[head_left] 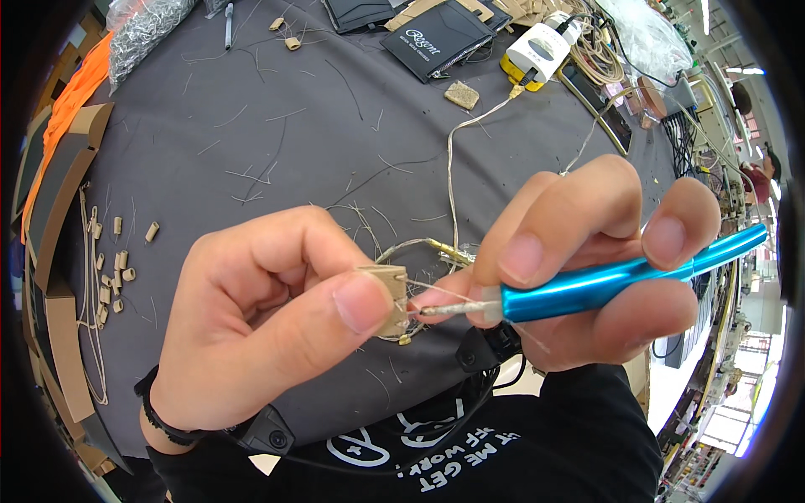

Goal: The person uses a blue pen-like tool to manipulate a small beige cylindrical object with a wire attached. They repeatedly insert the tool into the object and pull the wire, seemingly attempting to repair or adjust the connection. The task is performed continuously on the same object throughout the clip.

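Note:
Between the thumb and bent fingers of my left hand (260, 310) is a small flat tan piece (390, 293) with loose threads at its edge. My right hand (587, 251) holds a shiny blue pen-shaped tool (599, 285), fingers and thumb wrapped around its barrel. The tool's thin, whitish, dark-ended tip (444, 309) points left at the tan piece's right edge. Tip and piece are very close; whether they touch, I cannot tell. A fine thread runs from the piece toward the tool. Behind the hands, a pale cord with a brass-coloured part (453, 251) is partly hidden.
Thread scraps litter the grey cloth (251, 168). Several small tan cylinders (105, 289) and looped cords lie left, beside cardboard (71, 193). A white adapter (539, 52) with a cable, a tan block (461, 95), a phone (595, 109) and black wallets (436, 38) are at the back.

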{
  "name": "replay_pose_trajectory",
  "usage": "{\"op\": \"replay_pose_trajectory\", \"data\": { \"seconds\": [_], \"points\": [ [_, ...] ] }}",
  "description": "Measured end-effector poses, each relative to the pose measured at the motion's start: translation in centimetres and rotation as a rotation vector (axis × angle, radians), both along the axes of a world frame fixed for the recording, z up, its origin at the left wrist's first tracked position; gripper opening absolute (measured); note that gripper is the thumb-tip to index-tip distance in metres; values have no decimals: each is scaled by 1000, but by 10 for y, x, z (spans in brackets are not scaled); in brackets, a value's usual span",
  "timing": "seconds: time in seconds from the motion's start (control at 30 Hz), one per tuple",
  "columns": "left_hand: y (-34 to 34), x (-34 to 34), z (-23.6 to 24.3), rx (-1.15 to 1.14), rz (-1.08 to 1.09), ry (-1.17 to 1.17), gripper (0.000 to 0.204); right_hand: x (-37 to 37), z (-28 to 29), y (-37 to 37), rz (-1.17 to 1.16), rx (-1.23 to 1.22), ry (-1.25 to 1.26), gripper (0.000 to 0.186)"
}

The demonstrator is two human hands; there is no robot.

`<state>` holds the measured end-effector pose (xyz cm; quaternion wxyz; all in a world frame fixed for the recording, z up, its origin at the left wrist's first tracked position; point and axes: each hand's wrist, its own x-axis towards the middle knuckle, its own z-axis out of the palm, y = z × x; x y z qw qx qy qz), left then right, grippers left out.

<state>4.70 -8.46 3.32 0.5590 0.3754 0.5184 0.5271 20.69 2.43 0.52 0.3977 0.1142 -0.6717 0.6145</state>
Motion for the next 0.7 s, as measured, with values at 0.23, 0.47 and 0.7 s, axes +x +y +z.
{"op": "replay_pose_trajectory", "data": {
  "seconds": [0.23,0.47,0.7],
  "points": [
    [1,0,-2,91,-10,102,32,1,0,-1,-25,-7,-2,31],
    [1,0,-2,102,-12,134,33,1,-1,-1,-36,-20,-4,30],
    [1,-1,-2,90,-10,132,35,1,-2,-2,-44,-21,-7,30]
  ]
}}
